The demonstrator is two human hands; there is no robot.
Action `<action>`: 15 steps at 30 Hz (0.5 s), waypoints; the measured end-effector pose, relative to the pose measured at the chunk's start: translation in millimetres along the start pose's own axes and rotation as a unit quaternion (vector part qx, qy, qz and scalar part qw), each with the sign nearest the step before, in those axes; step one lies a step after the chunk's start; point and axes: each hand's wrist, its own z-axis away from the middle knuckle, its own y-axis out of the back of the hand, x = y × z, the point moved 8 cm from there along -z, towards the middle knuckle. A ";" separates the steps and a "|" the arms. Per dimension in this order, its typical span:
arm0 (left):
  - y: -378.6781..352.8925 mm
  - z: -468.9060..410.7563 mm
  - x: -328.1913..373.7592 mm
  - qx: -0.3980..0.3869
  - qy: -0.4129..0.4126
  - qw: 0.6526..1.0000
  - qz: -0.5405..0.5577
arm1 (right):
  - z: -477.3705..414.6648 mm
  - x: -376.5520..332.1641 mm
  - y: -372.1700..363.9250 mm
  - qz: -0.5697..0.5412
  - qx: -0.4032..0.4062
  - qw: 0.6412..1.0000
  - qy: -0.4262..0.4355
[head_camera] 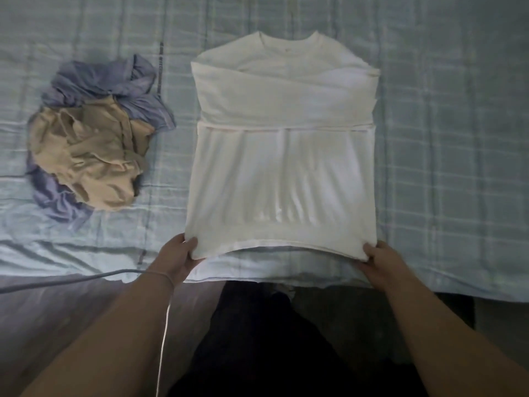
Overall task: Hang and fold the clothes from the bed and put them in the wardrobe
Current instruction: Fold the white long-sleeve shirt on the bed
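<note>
Both hands are at the near edge of the bed, each gripping a bottom corner of a white top that lies flat on the pale blue checked cover. The left hand has its thumb laid on top of the fabric at the hem's left corner with the fingers tucked beneath, pinching the cloth; a thin band circles that wrist. The right hand does the same at the hem's right corner, thumb over the cloth and fingers under it. Between the two hands the hem is raised a little off the cover and sags in a shallow curve. The white top stretches away from the hands toward the far side of the bed, its round neckline at the far end, and its sleeves are folded across the chest so that they form a broad band lying over the upper body, with a straight fold edge crossing the garment about halfway up. Beyond the left hand and off to its outer side, well apart from the white top, sits a crumpled heap of clothes: a beige piece bunched on top of blue-violet fabric that shows at the far and near ends of the heap. A thin pale cord hangs down beside the left forearm, and a grey cable runs along the bed's near edge on that same side. Below the hands, between the forearms, dark clothing of the person fills the space before the bed.
</note>
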 end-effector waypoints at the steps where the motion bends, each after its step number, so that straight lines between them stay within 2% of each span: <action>1: 2.0 4.0 -5.1 -0.004 0.006 1.000 -0.004 | 3.3 5.5 5.2 -0.007 0.001 1.000 -0.004; 9: 25.4 35.8 -50.0 -0.030 0.064 0.997 -0.033 | 26.7 38.7 58.4 0.035 0.038 0.998 -0.039; 15: 17.0 42.3 -12.1 -0.049 0.035 0.996 -0.066 | 33.1 -2.0 42.6 0.036 0.050 0.998 0.014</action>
